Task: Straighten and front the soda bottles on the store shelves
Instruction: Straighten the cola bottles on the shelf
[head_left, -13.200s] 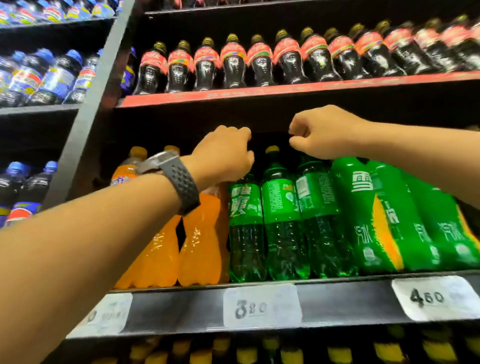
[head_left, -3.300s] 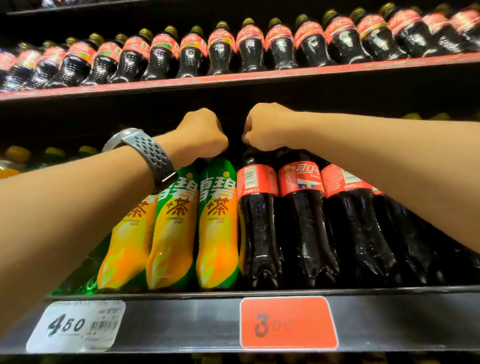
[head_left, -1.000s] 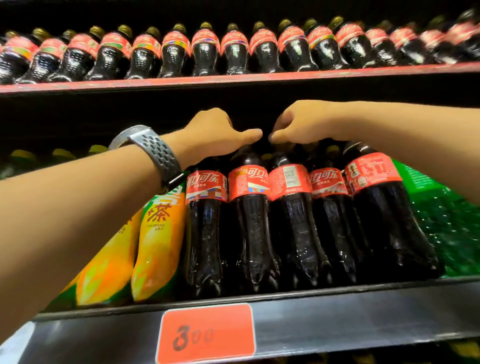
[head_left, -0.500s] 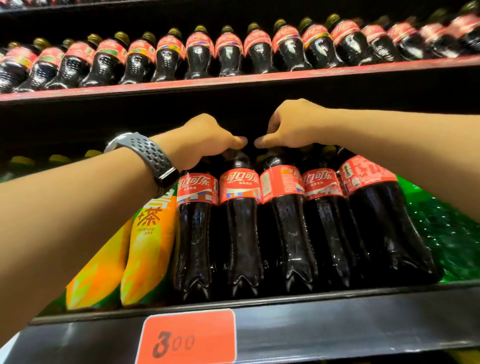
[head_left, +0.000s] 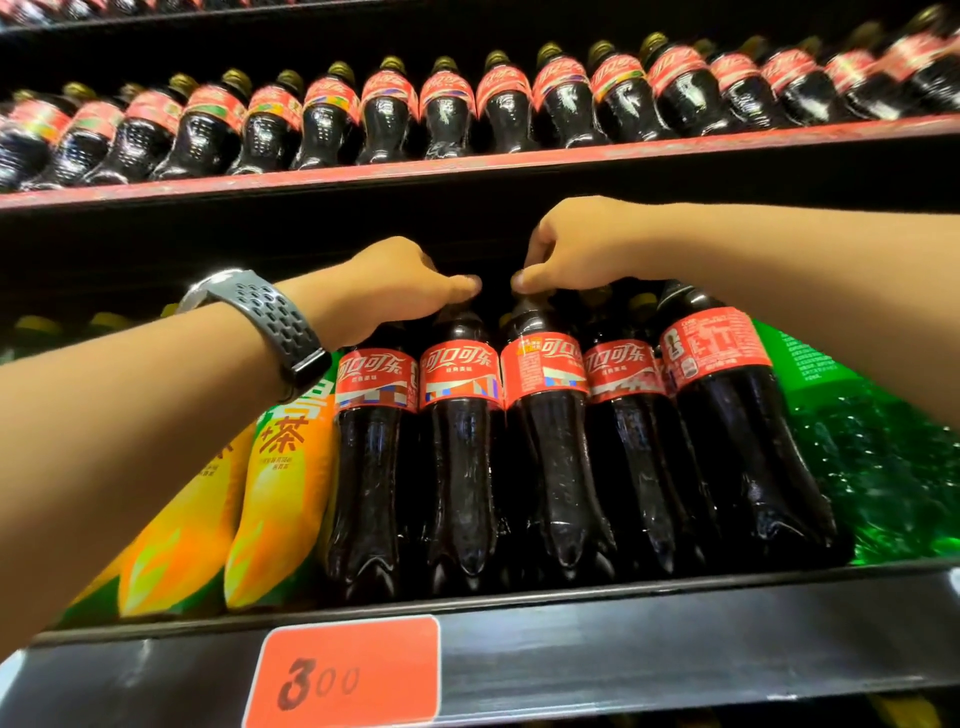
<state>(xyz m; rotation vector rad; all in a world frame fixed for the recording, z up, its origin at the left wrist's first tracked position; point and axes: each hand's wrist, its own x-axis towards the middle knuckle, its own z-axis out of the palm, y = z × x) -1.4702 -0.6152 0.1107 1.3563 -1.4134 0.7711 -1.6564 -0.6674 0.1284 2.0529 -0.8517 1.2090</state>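
While the five cola bottles (head_left: 545, 447) stand side by side at the front lip of the shelf (head_left: 675, 649), their long axes run upright and lean a little away from me at the top, so every neck sits above and beyond its base. The third bottle (head_left: 550, 457) shows its label turned partly sideways, and the fifth bottle (head_left: 727, 431) shows its back panel, so I judge those two need twisting. My right hand (head_left: 576, 249) is curled down over the third bottle's cap, thumb and fingers pinched around it. My left hand (head_left: 395, 286) lies cupped over the tops of the first and second bottles, thumb stretched toward the right hand; whether it truly grips a cap I cannot tell. The right hand is nearer the fifth bottle, just beside its neck. Yellow-orange tea bottles (head_left: 280, 493) flank the row on the left, green bottles (head_left: 872, 457) on the right, an orange price tag (head_left: 348, 675) below.
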